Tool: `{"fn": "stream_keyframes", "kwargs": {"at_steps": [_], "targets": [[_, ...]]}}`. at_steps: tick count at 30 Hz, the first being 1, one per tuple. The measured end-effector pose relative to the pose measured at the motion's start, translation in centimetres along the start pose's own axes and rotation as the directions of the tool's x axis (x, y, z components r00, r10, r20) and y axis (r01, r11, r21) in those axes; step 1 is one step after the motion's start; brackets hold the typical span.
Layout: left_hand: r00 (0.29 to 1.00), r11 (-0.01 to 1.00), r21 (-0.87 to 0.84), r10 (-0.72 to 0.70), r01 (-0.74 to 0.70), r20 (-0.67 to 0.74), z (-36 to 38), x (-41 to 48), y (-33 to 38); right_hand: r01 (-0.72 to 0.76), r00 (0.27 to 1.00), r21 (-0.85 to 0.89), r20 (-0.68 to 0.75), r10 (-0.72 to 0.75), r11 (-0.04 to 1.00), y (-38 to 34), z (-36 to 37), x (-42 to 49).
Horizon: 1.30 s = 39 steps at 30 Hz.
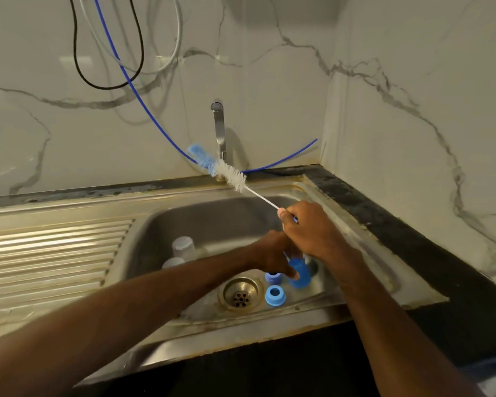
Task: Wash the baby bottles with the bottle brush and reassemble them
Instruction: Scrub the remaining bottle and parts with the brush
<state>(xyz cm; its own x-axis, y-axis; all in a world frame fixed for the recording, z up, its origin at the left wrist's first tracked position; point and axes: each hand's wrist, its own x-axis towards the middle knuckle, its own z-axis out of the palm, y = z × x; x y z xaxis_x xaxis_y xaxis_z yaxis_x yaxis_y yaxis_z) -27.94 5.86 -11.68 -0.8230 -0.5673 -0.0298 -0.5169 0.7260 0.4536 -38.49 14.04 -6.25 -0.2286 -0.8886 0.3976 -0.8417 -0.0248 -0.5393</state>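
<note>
One brush (230, 175) in right hand (312, 232), bottle (301, 275) in left hand (271, 255)

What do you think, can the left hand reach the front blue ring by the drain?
Probably yes. The left hand hangs just behind that blue ring with nothing between them. But it holds a blue bottle piece, so it would have to put that down first.

No readable text, label, brand or number anywhere in view
</note>
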Motion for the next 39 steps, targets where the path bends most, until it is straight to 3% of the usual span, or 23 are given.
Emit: {"fn": "stream_keyframes", "kwargs": {"at_steps": [8,15,22,27,35,39], "targets": [[0.985,0.986,0.149,0.042,-0.067,0.167,3.4,2.2,-0.1,-0.017,1.0,-0.03,0.012,0.017,0.999,0.0,0.3,0.2],[0.981,0.981,0.18,0.045,-0.08,0.19,4.1,2.4,0.1,-0.032,0.999,0.016,0.014,0.032,0.999,0.4,0.8,0.6],[0.986,0.982,0.17,0.049,-0.077,0.158,3.9,1.6,-0.3,-0.008,1.0,0.014,0.027,0.008,1.0,0.6,1.0,0.7],[0.997,0.985,0.157,0.058,-0.064,0.044,2.2,0.4,-1.5,-0.003,0.998,0.029,0.059,0.001,1.0,0.7,1.2,0.9],[0.987,0.912,0.381,-0.123,0.154,-0.106,-6.6,-6.9,-5.9,-0.022,0.98,0.227,0.197,-0.023,0.974,0.1,0.7,0.9],[0.922,0.892,0.277,-0.291,0.358,-0.255,-10.1,-10.9,-8.9,0.041,0.995,0.22,0.083,-0.061,0.975,-0.3,1.1,0.4]]}}
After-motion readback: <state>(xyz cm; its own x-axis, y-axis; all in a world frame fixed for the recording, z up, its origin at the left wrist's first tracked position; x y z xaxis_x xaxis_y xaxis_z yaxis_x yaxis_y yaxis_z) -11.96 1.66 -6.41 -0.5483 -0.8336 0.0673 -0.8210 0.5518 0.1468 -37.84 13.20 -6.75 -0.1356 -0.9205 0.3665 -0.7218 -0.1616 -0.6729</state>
